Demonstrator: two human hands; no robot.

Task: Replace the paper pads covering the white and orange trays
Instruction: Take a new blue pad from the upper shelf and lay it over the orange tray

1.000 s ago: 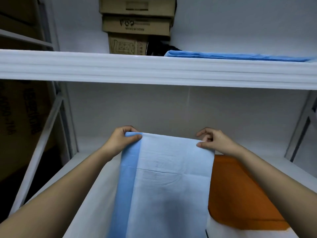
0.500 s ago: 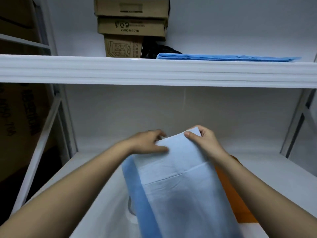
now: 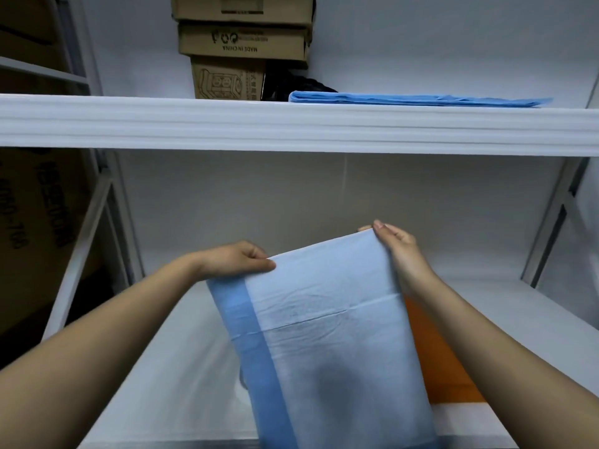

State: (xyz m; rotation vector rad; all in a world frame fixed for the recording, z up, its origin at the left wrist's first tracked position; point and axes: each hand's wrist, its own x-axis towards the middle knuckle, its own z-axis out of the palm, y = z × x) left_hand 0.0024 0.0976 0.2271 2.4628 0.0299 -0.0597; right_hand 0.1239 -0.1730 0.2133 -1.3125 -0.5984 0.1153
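A pale blue paper pad [image 3: 337,335] with a darker blue strip along its left side is lifted and tilted over the lower shelf. My left hand [image 3: 240,259] pinches its upper left corner. My right hand [image 3: 397,246] grips its upper right corner, held higher than the left. The orange tray [image 3: 434,354] shows to the right of the pad, mostly hidden behind it and my right forearm. A grey rim [image 3: 243,382] peeks out under the pad's left edge; I cannot tell what it belongs to.
The white lower shelf [image 3: 168,367] spreads out on both sides. The upper shelf [image 3: 291,124] carries a stack of blue pads [image 3: 418,99] and cardboard boxes [image 3: 243,43]. Metal rack posts [image 3: 551,222] stand at the right and left.
The pad was held flat and square a second ago. Both hands came together, then my right hand rose and moved right, tilting the pad's top edge up on the right.
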